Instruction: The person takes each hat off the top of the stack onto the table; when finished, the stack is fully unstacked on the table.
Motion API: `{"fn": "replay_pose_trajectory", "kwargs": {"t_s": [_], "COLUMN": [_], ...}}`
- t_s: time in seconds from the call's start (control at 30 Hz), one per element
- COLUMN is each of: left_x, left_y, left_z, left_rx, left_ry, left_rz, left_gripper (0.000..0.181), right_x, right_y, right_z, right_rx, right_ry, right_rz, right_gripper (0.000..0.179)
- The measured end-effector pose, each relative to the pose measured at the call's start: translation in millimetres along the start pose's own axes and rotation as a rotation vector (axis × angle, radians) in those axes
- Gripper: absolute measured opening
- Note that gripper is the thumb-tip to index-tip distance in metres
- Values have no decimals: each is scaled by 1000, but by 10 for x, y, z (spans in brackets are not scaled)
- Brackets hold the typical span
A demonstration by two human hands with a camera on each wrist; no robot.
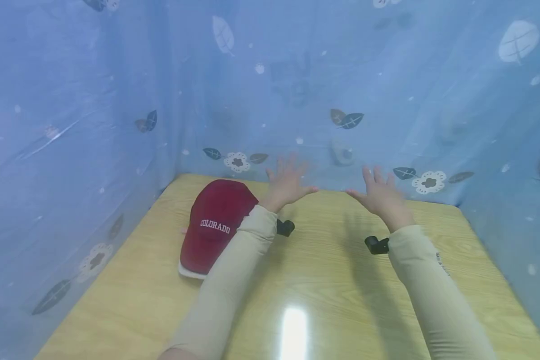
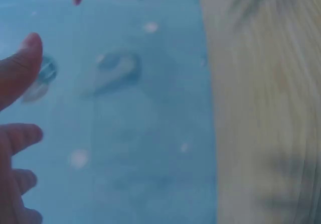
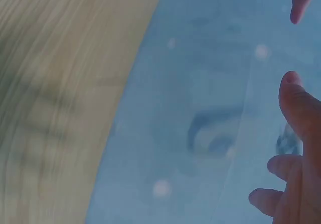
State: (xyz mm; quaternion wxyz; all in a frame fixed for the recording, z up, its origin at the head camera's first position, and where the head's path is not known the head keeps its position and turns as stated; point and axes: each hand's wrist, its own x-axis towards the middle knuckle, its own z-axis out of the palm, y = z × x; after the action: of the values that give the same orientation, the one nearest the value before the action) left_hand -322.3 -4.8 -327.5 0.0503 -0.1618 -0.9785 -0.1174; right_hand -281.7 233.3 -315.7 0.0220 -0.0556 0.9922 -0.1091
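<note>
Grip apart on left hand (image 1: 286,186) and right hand (image 1: 380,196), cap (image 1: 217,215) on table (image 1: 324,280) near the left.

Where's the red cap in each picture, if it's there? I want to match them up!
Head view: the red cap sits left of the middle, on the wooden table.
Left wrist view: not in it.
Right wrist view: not in it.
Shared landmark: the line where the blue curtain meets the table.

Spotted blue sheeting (image 3: 165,108) borders the shadowed wooden bench (image 3: 65,78), and the right hand (image 3: 308,148), thumb (image 3: 296,99) and fingers (image 3: 267,201) apart, shows below part of the left hand (image 3: 302,0).
</note>
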Motion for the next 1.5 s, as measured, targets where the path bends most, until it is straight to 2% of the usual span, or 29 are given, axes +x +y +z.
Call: {"fn": "replay_pose_trajectory", "kwargs": {"t_s": [0.1, 0.2, 0.3, 0.4, 0.5, 0.57, 0.67, 0.73, 0.83, 0.97, 1.03, 1.13, 1.23, 1.37, 1.5], "left_x": [-145, -349, -611, -930, -1241, -1419, -1631, -1733, -1833, -1850, -1824, -1766, -1688, -1568, -1389], "left_y": [-233, -507, -818, -1158, -1480, -1661, -1862, -1933, -1974, -1957, -1944, -1921, -1858, -1642, -1243], "left_z": [-174, -347, -439, -456, -383, -278, -53, 102, 272, 366, 378, 365, 281, 78, -52], "left_rx": [-7, 9, -29, -130, -254, -332, -411, -457, -540, -664, -726, -834, -944, -1083, -1158], "left_ry": [-12, -27, 12, 77, 121, 116, 61, 14, -25, -39, -49, -76, -71, -14, 45], "left_rz": [-5, -5, 9, 3, -49, -116, -203, -242, -257, -300, -344, -376, -379, -360, -337], "left_gripper": [79, 79, 76, 71, 61, 54, 47, 44, 41, 40, 41, 45, 46, 44, 41], "right_x": [52, 112, 146, 170, 174, 174, 173, 169, 171, 170, 168, 154, 169, 198, 161], "right_y": [-201, -448, -683, -903, -1101, -1210, -1319, -1356, -1378, -1363, -1364, -1391, -1401, -1297, -1002], "right_z": [37, 142, 325, 563, 791, 925, 1095, 1195, 1323, 1426, 1437, 1377, 1237, 936, 583], "right_rx": [-4, 26, 150, 318, 479, 536, 600, 631, 714, 841, 885, 921, 917, 956, 982], "right_ry": [10, 46, 78, 79, 38, 21, 9, 18, 32, 71, 97, 144, 212, 277, 315], "right_rz": [-52, -117, -193, -250, -256, -245, -199, -161, -103, -38, -15, -5, -21, -44, -56], "right_gripper": [96, 88, 80, 72, 66, 62, 55, 49, 37, 23, 20, 18, 18, 20, 24]}}
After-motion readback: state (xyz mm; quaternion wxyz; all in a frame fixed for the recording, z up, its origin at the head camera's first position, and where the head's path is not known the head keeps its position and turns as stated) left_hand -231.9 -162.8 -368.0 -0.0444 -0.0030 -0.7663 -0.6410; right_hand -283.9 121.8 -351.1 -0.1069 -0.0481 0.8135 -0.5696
